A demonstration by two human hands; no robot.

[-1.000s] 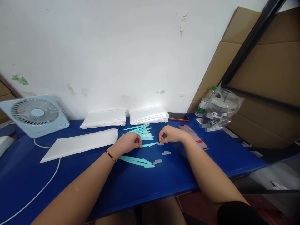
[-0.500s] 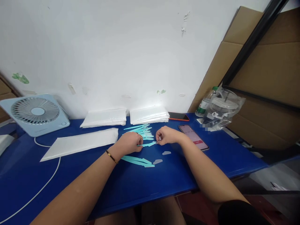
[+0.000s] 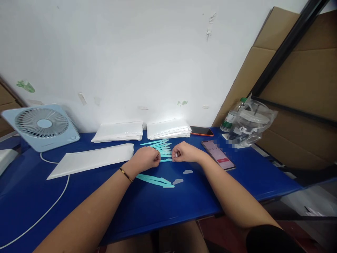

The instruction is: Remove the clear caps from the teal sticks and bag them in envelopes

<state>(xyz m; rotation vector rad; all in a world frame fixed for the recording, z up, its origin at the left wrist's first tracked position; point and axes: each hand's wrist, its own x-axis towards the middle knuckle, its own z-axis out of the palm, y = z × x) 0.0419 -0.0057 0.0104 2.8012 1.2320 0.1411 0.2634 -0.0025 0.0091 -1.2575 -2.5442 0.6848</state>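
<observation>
at the far left a light blue fan [image 3: 42, 124] stands on the blue table [image 3: 147, 218], a white cable [image 3: 54, 202] trailing from it. next lies a long white packet [image 3: 92, 160], with a stack of white packets [image 3: 118, 131] behind it. the person's left hand [image 3: 146, 158] pinches the left end of a turquoise stick [image 3: 165, 160] mid-table, between the two hands. more turquoise sticks [image 3: 155, 180] lie nearer the edge, and a fanned pile [image 3: 160, 142] lies behind. the right hand [image 3: 185, 153] is pinched at the stick's right end; what else its fingertips cover cannot be told. two clear covers [image 3: 187, 172] lie in front of it. rightward come a lit phone [image 3: 218, 154], a green-capped bottle [image 3: 230, 118] and a bagged cup [image 3: 250, 123].
</observation>
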